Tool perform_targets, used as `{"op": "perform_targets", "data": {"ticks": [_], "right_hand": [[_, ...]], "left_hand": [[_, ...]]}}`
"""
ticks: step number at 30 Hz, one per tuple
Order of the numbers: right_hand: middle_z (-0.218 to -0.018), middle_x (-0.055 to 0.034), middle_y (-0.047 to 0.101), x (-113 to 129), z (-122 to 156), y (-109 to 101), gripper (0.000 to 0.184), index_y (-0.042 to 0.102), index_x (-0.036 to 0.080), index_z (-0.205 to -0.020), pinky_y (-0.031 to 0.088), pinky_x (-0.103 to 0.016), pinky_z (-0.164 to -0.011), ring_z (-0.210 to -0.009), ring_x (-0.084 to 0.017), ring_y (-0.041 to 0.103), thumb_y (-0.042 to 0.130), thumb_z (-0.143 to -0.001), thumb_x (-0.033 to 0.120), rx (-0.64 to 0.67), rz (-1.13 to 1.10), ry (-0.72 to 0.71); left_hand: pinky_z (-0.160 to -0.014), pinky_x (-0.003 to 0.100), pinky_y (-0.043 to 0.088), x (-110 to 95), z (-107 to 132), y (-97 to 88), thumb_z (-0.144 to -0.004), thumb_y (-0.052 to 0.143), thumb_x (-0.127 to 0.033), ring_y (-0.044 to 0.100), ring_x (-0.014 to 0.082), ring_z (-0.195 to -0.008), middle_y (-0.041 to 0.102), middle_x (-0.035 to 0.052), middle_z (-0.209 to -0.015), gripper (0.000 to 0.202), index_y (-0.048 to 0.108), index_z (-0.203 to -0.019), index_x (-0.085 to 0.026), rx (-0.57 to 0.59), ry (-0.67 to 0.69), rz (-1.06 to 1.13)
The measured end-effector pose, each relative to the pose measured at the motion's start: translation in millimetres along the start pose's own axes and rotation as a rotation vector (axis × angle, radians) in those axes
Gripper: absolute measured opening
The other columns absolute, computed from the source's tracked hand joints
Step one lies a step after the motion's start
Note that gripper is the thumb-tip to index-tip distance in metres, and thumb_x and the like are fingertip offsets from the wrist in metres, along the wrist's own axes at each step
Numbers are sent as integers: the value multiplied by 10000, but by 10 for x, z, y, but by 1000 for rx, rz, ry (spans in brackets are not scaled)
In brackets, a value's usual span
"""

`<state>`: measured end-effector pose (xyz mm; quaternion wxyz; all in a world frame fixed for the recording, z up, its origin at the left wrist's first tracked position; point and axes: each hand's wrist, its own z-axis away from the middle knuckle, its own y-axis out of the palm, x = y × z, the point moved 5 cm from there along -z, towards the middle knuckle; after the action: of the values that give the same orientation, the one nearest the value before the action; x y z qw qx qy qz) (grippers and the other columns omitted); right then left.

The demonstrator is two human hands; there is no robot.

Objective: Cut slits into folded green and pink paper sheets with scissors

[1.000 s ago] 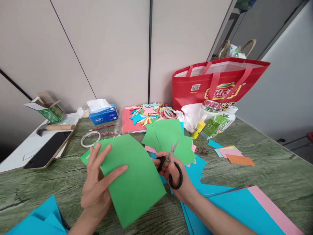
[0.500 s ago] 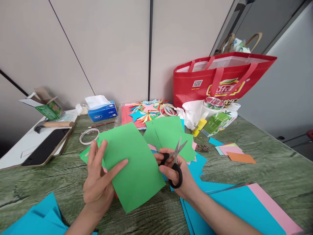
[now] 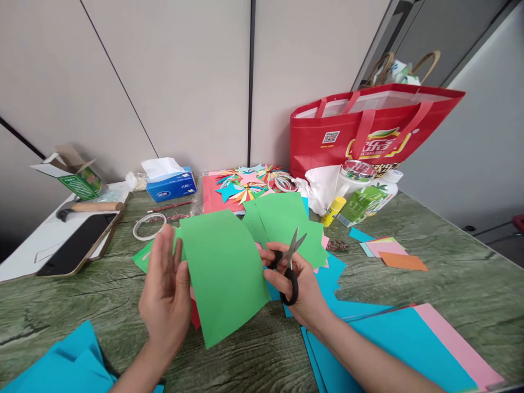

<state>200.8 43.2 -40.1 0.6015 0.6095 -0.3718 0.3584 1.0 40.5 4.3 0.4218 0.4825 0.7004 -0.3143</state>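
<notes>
My left hand (image 3: pixel 166 297) holds up a green sheet of paper (image 3: pixel 223 273) by its left edge, fingers stretched along it with the thumb behind. My right hand (image 3: pixel 297 286) grips black-handled scissors (image 3: pixel 289 265) just right of the sheet, blades slightly apart and pointing up and away. Its fingertips touch the sheet's right edge. Behind the scissors lie more green paper pieces (image 3: pixel 286 224) on the green wood-grain table (image 3: pixel 450 273).
Blue and pink sheets (image 3: pixel 401 344) lie at the front right, blue paper (image 3: pixel 61 365) at the front left. At the back stand a red bag (image 3: pixel 368 134), a tissue box (image 3: pixel 170 183), paper stars (image 3: pixel 245 188), a tape roll (image 3: pixel 149 226) and a glue stick (image 3: pixel 332 211). A tray (image 3: pixel 61 240) sits left.
The green sheet has turned more upright and edge-on in my left hand, whose fingers straightened. The scissors' blades closed a little and my right hand stayed beside the sheet.
</notes>
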Motion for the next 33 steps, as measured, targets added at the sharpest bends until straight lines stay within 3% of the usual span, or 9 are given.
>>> {"op": "perform_targets", "data": {"ticks": [3,5,10,13,16,21,26,31,33], "right_hand": [[-941,-47,667,17,-17,-61,340,584,235,-956,471,-310,-750,-825,-170,597,703,-639,191,-80,43,-59],[-950,-56,663,18,-23,-97,343,576,232,-968,471,-326,-762,-843,-179,594,696,-649,196,-122,59,-83],[-963,-49,654,23,-19,-132,331,570,247,-979,471,-312,-763,-856,-173,586,680,-673,184,-138,79,-133],[-929,-29,657,42,-6,-125,326,575,264,-971,477,-290,-735,-828,-160,590,675,-676,168,-135,102,-162],[-904,-30,658,63,14,-77,308,580,261,-961,483,-302,-729,-812,-164,600,667,-683,160,-101,136,-179],[-893,-42,661,79,44,-9,274,578,256,-946,490,-331,-727,-828,-188,607,653,-698,165,-60,157,-182],[-880,-46,661,95,37,-10,252,582,255,-936,498,-327,-707,-822,-194,610,650,-703,186,-72,177,-209],[-907,-59,668,137,35,-11,256,574,225,-935,507,-320,-696,-815,-187,620,652,-694,190,-118,222,-276],[-924,-52,671,142,39,-7,259,572,231,-936,504,-316,-714,-819,-177,621,650,-695,181,-118,219,-284]], "left_hand": [[-950,438,366,166,-25,91,-837,433,-382,465,255,-1142,480,116,-1289,497,348,-1295,-208,49,-414,249],[-924,423,395,229,-24,133,-819,445,-422,482,261,-1125,480,137,-1283,530,367,-1278,-170,50,-580,330],[-928,343,391,292,6,160,-765,556,-378,455,236,-1151,441,142,-1316,583,378,-1271,-152,91,-671,380],[-819,354,461,291,62,220,-742,572,-401,555,254,-1024,602,146,-1133,622,381,-1274,-142,274,-714,392],[-706,314,501,246,94,256,-669,664,-321,611,241,-886,675,73,-967,650,407,-1258,-215,415,-663,319],[-619,258,510,200,73,171,-582,715,-248,614,236,-810,686,27,-884,518,569,-1079,-241,292,-489,105],[-615,258,510,192,88,172,-620,686,-248,611,235,-813,682,31,-837,500,546,-1099,-222,314,-449,73],[-667,278,502,215,104,226,-693,622,-313,590,228,-888,621,58,-1030,504,440,-1153,-221,446,-382,33],[-593,258,491,239,107,226,-686,623,-328,602,202,-774,631,37,-898,396,491,-1039,-207,467,-344,-60]]}}
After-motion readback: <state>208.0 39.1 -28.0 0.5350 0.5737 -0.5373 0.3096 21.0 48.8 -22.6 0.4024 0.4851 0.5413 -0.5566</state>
